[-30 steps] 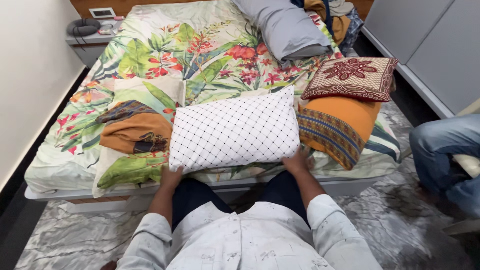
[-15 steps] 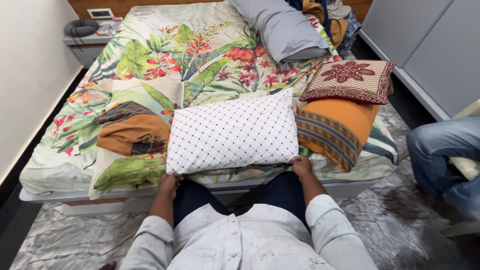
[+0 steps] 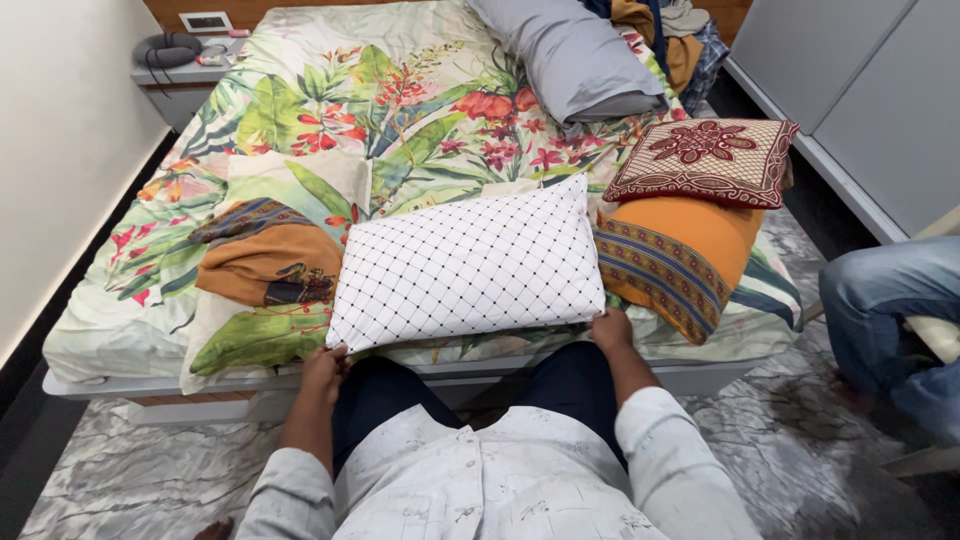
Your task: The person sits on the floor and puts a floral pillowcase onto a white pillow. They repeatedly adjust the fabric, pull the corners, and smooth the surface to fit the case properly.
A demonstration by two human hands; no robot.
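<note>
White lattice-print pillow (image 3: 468, 265) — left hand (image 3: 325, 368), right hand (image 3: 611, 328) at corners

- Bed (image 3: 420, 110): fills the centre and upper frame; nightstand (image 3: 170, 80) at its upper-left corner.
- Quilted pillow (image 3: 468, 262): lies on the bed at frame centre, near the bed's lower edge.
- Left hand (image 3: 323, 368): at the pillow's lower-left corner; right hand (image 3: 611, 328): at its lower-right corner.
- Bundled cloth (image 3: 268, 262): left of the pillow, just beside it.
- Striped-border cushion (image 3: 675, 255): right of the pillow; patterned cushion (image 3: 705, 160) behind it, overlapping its far edge.
- Plain pillow (image 3: 570, 55): upper centre, behind all.
- Seated person's legs (image 3: 890, 310): right edge, off the bed.
</note>
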